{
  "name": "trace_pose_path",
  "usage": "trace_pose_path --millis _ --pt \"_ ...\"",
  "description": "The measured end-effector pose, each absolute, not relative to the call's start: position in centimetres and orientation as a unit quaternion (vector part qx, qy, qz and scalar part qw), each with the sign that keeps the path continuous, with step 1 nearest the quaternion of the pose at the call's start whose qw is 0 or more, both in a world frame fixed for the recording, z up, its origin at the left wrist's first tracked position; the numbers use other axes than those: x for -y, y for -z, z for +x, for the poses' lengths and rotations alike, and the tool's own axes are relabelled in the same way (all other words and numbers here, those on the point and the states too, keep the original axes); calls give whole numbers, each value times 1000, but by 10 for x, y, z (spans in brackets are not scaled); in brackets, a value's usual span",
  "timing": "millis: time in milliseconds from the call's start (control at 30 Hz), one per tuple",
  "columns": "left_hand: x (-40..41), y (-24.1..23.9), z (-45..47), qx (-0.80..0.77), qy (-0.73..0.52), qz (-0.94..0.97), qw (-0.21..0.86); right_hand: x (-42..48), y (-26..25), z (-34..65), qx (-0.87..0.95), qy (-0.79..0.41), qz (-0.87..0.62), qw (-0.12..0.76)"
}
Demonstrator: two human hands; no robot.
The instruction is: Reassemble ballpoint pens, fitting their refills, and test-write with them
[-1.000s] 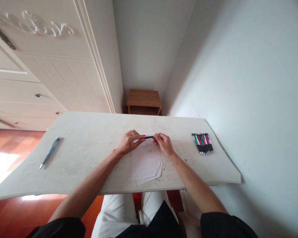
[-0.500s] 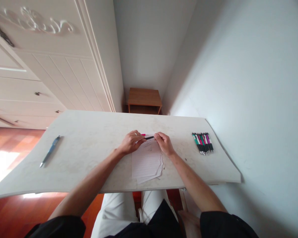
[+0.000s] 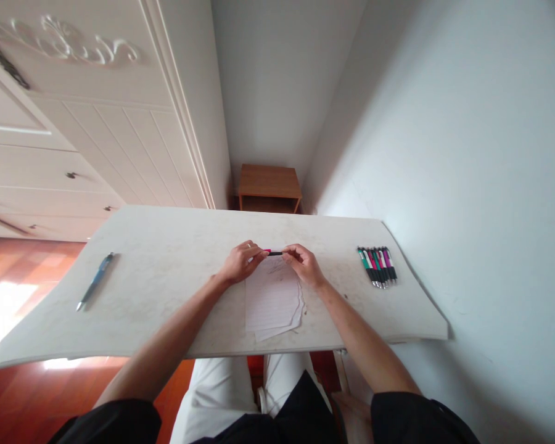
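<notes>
Both my hands meet above the top of a stack of lined paper (image 3: pixel 272 302) on a white table (image 3: pixel 176 246). My left hand (image 3: pixel 240 262) pinches the pink end of a pen (image 3: pixel 274 253). My right hand (image 3: pixel 304 264) pinches its black end. The pen lies level between the two hands, just over the paper's far edge. A ring shows on my left hand.
A blue pen (image 3: pixel 95 281) lies alone at the table's left end. Several coloured pens (image 3: pixel 377 266) lie side by side at the right end, close to the wall. A white cabinet stands at left, a small wooden stand (image 3: pixel 269 188) behind the table.
The two hands have drawn closer together, so less of the pen's black barrel shows between them. The pen now sits level instead of slanted.
</notes>
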State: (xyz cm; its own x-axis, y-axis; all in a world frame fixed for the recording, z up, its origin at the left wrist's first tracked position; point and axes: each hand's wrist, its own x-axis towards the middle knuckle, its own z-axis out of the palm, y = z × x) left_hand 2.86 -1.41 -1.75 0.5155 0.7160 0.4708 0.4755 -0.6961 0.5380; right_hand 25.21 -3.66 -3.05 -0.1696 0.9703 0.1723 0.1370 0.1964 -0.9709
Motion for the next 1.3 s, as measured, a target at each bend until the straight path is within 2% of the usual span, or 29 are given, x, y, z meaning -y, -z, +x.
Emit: trace_pose_path --millis 300,700,1033,1300 --pt "11 21 24 -382 -347 825 228 34 27 254 598 -442 -469 478" --pt "10 30 27 -318 -408 834 192 34 27 255 594 -444 -477 471" --pt "15 14 28 -353 -323 851 215 34 28 256 597 -441 -480 468" --pt "12 31 29 -398 -340 819 233 33 28 255 595 -444 -480 467"
